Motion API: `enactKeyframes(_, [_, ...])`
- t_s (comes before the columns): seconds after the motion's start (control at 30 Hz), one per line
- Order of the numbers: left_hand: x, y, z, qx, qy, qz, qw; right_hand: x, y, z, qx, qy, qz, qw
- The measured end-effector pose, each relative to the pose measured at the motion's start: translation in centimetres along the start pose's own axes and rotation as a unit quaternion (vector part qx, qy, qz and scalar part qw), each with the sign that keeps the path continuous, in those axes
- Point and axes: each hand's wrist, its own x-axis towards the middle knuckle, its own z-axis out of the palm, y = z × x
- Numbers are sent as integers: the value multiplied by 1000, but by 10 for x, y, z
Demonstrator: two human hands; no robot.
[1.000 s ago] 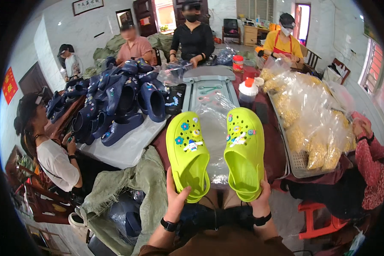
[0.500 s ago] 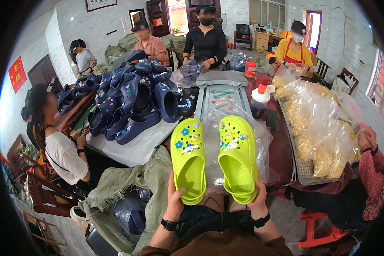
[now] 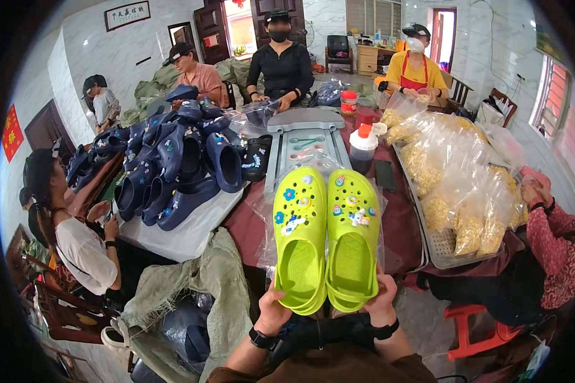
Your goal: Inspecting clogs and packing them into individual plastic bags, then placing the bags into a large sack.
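Note:
I hold a pair of lime-green clogs side by side, toes pointing away, both studded with small coloured charms. My left hand (image 3: pixel 276 311) grips the heel of the left clog (image 3: pixel 299 239). The right clog (image 3: pixel 352 236) rests by its heel in my right hand (image 3: pixel 382 302). The two clogs touch along their inner edges, above clear plastic bags (image 3: pixel 313 159) lying on the dark red table (image 3: pixel 399 223).
A heap of navy clogs (image 3: pixel 179 159) fills the table's left side. A grey tool (image 3: pixel 305 137) lies ahead, with a white bottle (image 3: pixel 363 143) beside it. Bags of yellow pieces (image 3: pixel 453 185) sit on a tray at right. Several people sit around; green sacks (image 3: pixel 198 287) hang at lower left.
The two clogs have come together until their inner edges touch, and they now sit closer to me. The view has shifted slightly.

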Motion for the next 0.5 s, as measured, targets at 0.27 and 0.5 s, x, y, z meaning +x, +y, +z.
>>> enactKeyframes(0.27, [-12, 21, 16, 138, 19, 137, 981, 1, -4, 30, -240, -76, 143, 957])
enactKeyframes(0.5, [-29, 53, -27, 170, 154, 220, 948, 14, 7, 94, -330, -106, 103, 932])
